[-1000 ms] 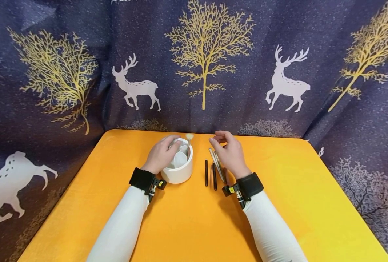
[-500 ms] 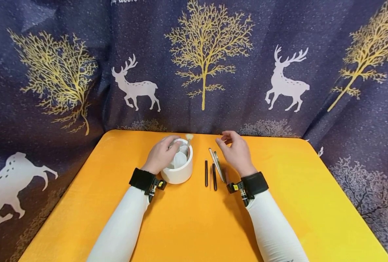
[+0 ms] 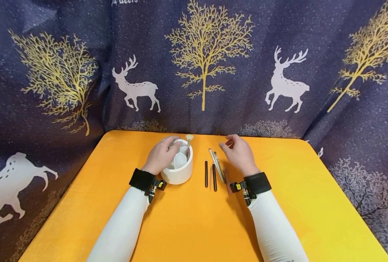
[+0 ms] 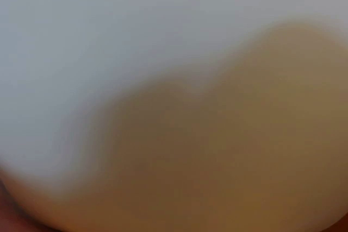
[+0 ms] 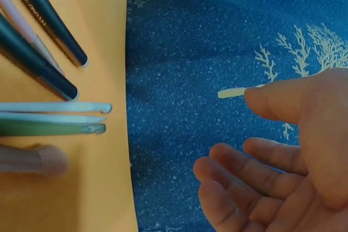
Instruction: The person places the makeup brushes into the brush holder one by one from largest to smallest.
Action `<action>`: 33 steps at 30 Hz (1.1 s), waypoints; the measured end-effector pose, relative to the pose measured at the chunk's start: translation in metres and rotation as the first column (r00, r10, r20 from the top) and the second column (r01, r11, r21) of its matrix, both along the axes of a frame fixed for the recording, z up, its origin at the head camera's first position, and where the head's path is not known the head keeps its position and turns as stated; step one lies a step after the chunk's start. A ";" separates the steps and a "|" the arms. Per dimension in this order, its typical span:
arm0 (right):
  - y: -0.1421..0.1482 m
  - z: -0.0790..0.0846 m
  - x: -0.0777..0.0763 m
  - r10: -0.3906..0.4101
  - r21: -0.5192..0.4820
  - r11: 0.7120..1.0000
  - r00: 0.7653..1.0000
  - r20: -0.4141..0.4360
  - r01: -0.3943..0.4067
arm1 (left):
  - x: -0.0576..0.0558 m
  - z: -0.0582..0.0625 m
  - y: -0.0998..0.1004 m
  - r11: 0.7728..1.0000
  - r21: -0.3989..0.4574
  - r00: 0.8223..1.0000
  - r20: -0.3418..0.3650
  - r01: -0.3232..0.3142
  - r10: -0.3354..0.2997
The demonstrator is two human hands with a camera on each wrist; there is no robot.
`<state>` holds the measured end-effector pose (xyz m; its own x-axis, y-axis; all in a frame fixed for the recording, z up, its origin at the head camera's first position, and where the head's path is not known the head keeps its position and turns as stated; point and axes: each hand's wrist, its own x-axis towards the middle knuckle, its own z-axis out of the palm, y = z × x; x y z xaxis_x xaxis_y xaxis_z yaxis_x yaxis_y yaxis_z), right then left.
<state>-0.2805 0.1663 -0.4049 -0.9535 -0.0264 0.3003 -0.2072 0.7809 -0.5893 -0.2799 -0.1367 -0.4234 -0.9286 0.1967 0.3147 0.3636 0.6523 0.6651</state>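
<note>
A round white divided holder [image 3: 179,174] stands on the table, a fan brush [image 3: 189,138] leaning up out of its right side. My left hand [image 3: 159,157] grips the holder's left rim, thumb over the top edge. Blurred white and tan fill the left wrist view. Over to the right, my right hand [image 3: 241,153] hovers empty, fingers loosely bent and thumb apart. Just left of it lie slim pale and greenish sticks [image 5: 54,107]. Two black pen-like sticks [image 5: 51,17] have a thin pinkish one between them. A soft-tipped makeup brush [image 5: 51,160] lies nearest the right wrist.
The orange-covered table [image 3: 180,225] has a rounded back edge. Close behind it hangs a dark blue curtain [image 3: 194,120] printed with deer and gold trees.
My right hand has drawn away to the right and slightly nearer, uncovering more of the slim sticks and the makeup brush. The left hand and holder stay put.
</note>
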 end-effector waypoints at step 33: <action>0.017 -0.015 -0.004 -0.001 0.208 0.977 0.978 0.207 -0.043 | -0.001 -0.001 0.000 1.000 0.003 1.000 -0.001 0.008 -0.008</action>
<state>-0.2843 0.1830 -0.4195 -0.9926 -0.0881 0.0840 -0.1165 0.8885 -0.4439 -0.2811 -0.1370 -0.4245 -0.9267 0.2029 0.3162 0.3693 0.6470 0.6671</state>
